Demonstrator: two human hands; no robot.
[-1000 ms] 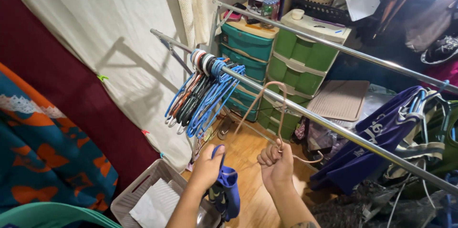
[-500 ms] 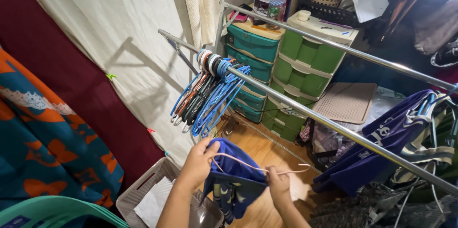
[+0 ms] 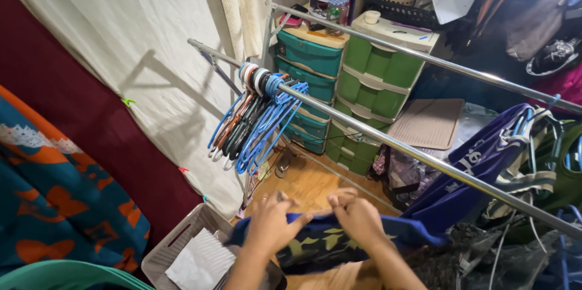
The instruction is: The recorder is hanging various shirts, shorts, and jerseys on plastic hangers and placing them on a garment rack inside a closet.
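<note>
My left hand (image 3: 270,223) and my right hand (image 3: 359,217) both grip the top edge of a dark blue garment with yellow-green patches (image 3: 321,242), held low in front of me. The hands are close together, fingers curled over the cloth. Just above runs a metal drying rail (image 3: 388,139). A bunch of empty blue and orange hangers (image 3: 251,121) dangles from the rail's left end. No hanger shows in either hand.
A grey laundry basket (image 3: 182,244) with white cloth stands at the lower left. Green plastic drawer units (image 3: 364,77) sit behind the rail. A purple shirt (image 3: 479,162) and other clothes hang at the right. A white sheet (image 3: 127,47) drapes at the left.
A tan hanger held up by the rail a second ago was brought down into the garment. Both hands have since closed together on the garment's top edge, and the hanger is out of sight.
</note>
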